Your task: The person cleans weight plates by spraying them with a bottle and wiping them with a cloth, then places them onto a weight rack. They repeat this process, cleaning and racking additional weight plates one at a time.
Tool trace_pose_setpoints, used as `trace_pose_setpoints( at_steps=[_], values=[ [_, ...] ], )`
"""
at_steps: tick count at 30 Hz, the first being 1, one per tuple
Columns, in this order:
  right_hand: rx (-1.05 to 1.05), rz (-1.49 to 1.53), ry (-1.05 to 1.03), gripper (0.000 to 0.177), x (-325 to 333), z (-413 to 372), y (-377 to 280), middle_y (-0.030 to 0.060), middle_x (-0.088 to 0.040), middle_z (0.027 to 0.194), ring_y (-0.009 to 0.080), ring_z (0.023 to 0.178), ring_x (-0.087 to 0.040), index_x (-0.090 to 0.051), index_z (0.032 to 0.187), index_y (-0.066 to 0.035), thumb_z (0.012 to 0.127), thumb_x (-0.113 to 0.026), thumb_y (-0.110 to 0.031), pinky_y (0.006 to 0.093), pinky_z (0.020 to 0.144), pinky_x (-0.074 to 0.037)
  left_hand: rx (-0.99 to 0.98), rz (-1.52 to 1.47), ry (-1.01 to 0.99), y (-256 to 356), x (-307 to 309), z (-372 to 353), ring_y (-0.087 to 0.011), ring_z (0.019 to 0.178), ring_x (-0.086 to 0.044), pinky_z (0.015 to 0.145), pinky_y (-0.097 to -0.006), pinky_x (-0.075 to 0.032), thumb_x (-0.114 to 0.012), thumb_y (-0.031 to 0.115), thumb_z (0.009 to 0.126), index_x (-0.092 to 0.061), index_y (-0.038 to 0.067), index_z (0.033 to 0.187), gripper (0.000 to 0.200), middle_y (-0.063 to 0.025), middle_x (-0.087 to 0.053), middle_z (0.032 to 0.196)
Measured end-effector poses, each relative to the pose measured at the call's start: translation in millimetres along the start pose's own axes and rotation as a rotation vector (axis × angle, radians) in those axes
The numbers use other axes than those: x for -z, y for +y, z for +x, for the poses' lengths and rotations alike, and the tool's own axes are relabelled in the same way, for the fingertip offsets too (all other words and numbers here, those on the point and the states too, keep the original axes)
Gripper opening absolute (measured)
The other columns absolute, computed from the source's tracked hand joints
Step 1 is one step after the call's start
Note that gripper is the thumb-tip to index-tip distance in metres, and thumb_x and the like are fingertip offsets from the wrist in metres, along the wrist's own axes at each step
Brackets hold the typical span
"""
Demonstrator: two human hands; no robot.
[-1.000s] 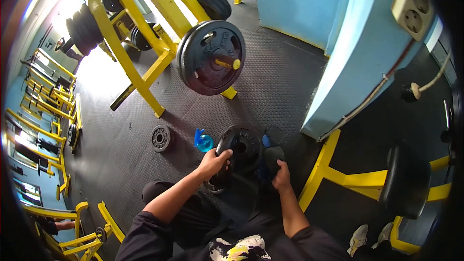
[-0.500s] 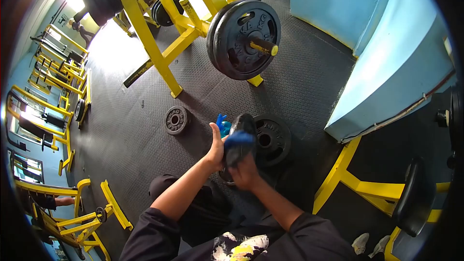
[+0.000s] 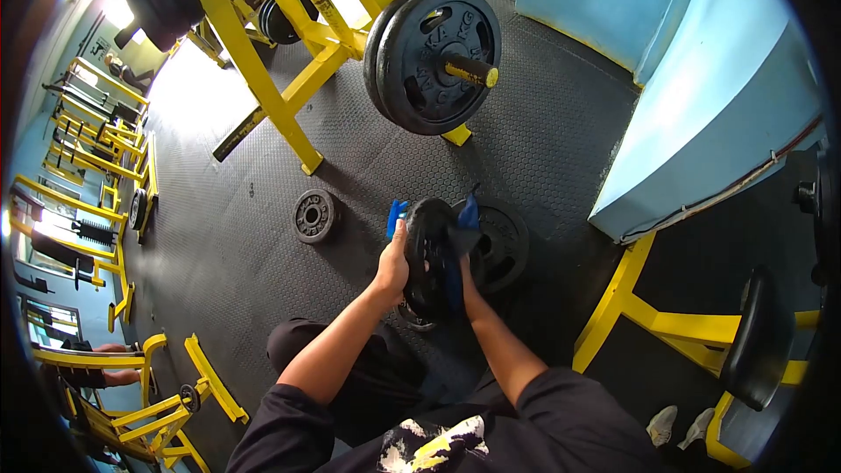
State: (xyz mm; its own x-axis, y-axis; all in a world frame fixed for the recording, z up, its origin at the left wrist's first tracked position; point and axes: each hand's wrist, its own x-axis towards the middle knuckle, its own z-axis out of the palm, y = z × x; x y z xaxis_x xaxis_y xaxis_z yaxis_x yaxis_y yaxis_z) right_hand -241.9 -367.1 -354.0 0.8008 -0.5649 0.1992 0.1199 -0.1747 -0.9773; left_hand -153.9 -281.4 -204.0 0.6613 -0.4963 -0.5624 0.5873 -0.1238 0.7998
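A black weight plate (image 3: 425, 254) stands tilted on edge between my hands, above the floor. My left hand (image 3: 392, 264) grips its left side, with the thumb pointing up along the face. On the plate's right side, my right hand (image 3: 467, 276) presses a blue cloth (image 3: 469, 212) against it; most of its fingers are hidden behind cloth and plate. Just beyond my left thumb is a bright blue object (image 3: 396, 217), perhaps a spray bottle top, partly covered. A larger black plate (image 3: 508, 250) lies flat on the floor behind my right hand, and a small plate (image 3: 314, 216) lies to the left.
Ahead, a yellow rack (image 3: 289, 123) carries large plates (image 3: 455, 61) on a peg. A blue wall ledge (image 3: 692, 158) and a yellow bench frame (image 3: 648, 320) are at the right. Shoes (image 3: 663, 425) show at lower right. Several yellow machines line the left, with people among them.
The plate has turned more upright and broad toward me. My right hand has moved from the plate's lower near face to its right side, with the cloth now there.
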Motion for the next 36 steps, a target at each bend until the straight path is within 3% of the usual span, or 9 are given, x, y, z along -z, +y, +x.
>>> trace_pose_setpoints(
  at_steps=[4, 7, 14, 19, 21, 29, 32, 34, 36],
  values=[
    [0.108, -0.231, 0.026, 0.045, -17, -38, 24, 0.0192, -0.050, 0.141, 0.0344, 0.129, -0.049, -0.044, 0.142, -0.003, 0.102, -0.044, -0.023, 0.0382, 0.111, -0.036, -0.015, 0.035, 0.037, 1, 3, 2, -0.0153, 0.059, -0.055, 0.057, -0.0283, -0.046, -0.040, 0.059, 0.100, -0.061, 0.005, 0.093, 0.059, -0.0043, -0.057, 0.074],
    [0.002, -0.085, 0.050, 0.044, -11, -2, 12, 0.0148, -0.064, 0.116, 0.0279, 0.105, -0.064, -0.057, 0.126, -0.002, 0.095, -0.060, -0.033, 0.0406, 0.095, -0.049, -0.098, 0.142, -0.056, -8, 4, 5, -0.0156, 0.057, -0.056, 0.056, -0.0279, -0.046, -0.040, 0.057, 0.101, -0.061, 0.004, 0.092, 0.058, -0.0049, -0.058, 0.073],
    [-0.403, 0.397, 0.295, 0.044, -18, 46, 25, 0.0189, -0.059, 0.127, 0.0339, 0.121, -0.054, -0.056, 0.126, 0.003, 0.101, -0.051, -0.032, 0.0416, 0.104, -0.039, -0.195, 0.270, -0.040, -11, -10, -3, -0.0140, 0.050, -0.054, 0.051, -0.0272, -0.046, -0.038, 0.048, 0.105, -0.058, 0.003, 0.088, 0.053, -0.0058, -0.058, 0.067],
    [-0.195, 0.480, 0.155, 0.040, -10, 4, -72, 0.0209, -0.056, 0.131, 0.0341, 0.124, -0.051, -0.053, 0.129, 0.005, 0.102, -0.048, -0.025, 0.0416, 0.106, -0.037, -0.379, 0.423, 0.054, -29, -4, 12, -0.0201, 0.087, -0.061, 0.084, -0.0350, -0.047, -0.041, 0.043, 0.104, -0.063, -0.009, 0.103, 0.056, -0.0150, -0.068, 0.087],
    [-0.182, 0.365, 0.053, 0.046, -10, -21, -84, 0.0163, -0.053, 0.135, 0.0255, 0.126, -0.049, -0.046, 0.137, 0.003, 0.105, -0.042, -0.030, 0.0362, 0.108, -0.036, -0.340, 0.468, 0.085, -24, -4, 10, -0.0193, 0.084, -0.061, 0.081, -0.0352, -0.047, -0.044, 0.044, 0.103, -0.063, -0.008, 0.101, 0.056, -0.0146, -0.067, 0.084],
    [-0.346, 0.240, -0.318, 0.036, 28, -100, -42, 0.0214, -0.055, 0.128, 0.0379, 0.124, -0.049, -0.055, 0.124, 0.001, 0.095, -0.058, -0.018, 0.0428, 0.107, -0.035, -0.275, 0.598, 0.163, -7, -10, 0, -0.0169, 0.070, -0.058, 0.070, -0.0364, -0.048, -0.062, 0.050, 0.090, -0.065, -0.005, 0.094, 0.055, -0.0102, -0.062, 0.070],
    [-0.207, -0.431, 0.039, 0.036, 51, -76, -27, 0.0224, -0.056, 0.126, 0.0406, 0.124, -0.049, -0.059, 0.119, -0.001, 0.088, -0.064, -0.018, 0.0456, 0.107, -0.035, -0.208, 0.652, 0.149, 1, -10, -3, -0.0173, 0.069, -0.059, 0.069, -0.0360, -0.048, -0.064, 0.049, 0.089, -0.066, -0.004, 0.094, 0.053, -0.0107, -0.063, 0.071],
    [0.341, -0.502, -0.285, 0.044, 76, -27, -29, 0.0226, -0.056, 0.127, 0.0423, 0.123, -0.049, -0.058, 0.122, -0.001, 0.084, -0.067, -0.021, 0.0480, 0.105, -0.038, -0.236, 0.583, 0.161, -1, -8, 4, -0.0179, 0.070, -0.062, 0.069, -0.0362, -0.049, -0.066, 0.048, 0.087, -0.066, -0.005, 0.094, 0.054, -0.0116, -0.065, 0.072],
    [0.153, -0.400, -0.252, 0.047, 81, -10, 5, 0.0225, -0.057, 0.126, 0.0431, 0.121, -0.051, -0.057, 0.123, -0.001, 0.083, -0.068, -0.023, 0.0480, 0.101, -0.041, -0.244, 0.602, 0.137, 6, -5, 7, -0.0201, 0.071, -0.064, 0.070, -0.0370, -0.050, -0.067, 0.049, 0.086, -0.066, -0.006, 0.095, 0.055, -0.0125, -0.066, 0.073]
  ],
)
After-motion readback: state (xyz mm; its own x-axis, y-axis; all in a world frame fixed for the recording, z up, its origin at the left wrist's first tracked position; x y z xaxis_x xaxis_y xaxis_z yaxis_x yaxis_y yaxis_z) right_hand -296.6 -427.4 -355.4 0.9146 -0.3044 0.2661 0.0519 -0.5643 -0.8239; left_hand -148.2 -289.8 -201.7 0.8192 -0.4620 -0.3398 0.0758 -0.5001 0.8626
